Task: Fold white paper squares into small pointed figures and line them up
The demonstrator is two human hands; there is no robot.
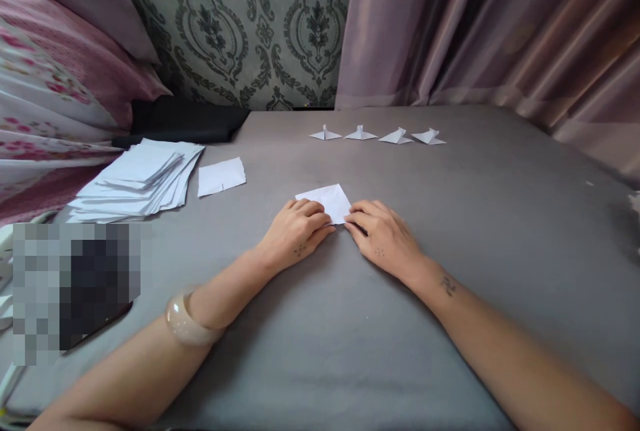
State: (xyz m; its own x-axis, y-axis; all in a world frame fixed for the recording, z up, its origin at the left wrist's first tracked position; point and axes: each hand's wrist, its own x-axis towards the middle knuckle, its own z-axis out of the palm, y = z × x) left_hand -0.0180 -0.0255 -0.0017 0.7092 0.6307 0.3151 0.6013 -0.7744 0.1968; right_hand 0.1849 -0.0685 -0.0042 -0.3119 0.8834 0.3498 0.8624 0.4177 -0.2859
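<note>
A folded sheet of white paper point(334, 202) lies on the grey cloth surface between my hands, one corner pointing away from me. My left hand point(300, 226) rests over its left part, fingers curled and thumb at the near edge. At the right corner, my right hand point(383, 231) pinches the paper between thumb and fingertips. The paper's lower left portion is hidden under my left fingers.
Several folded paper birds point(361, 133) stand in a row at the back. Left are a stack of white paper point(135, 181), a single sheet point(223, 176), black cloth point(187, 119) and a blurred-out dark object point(95, 298). Curtains point(400, 31) hang behind.
</note>
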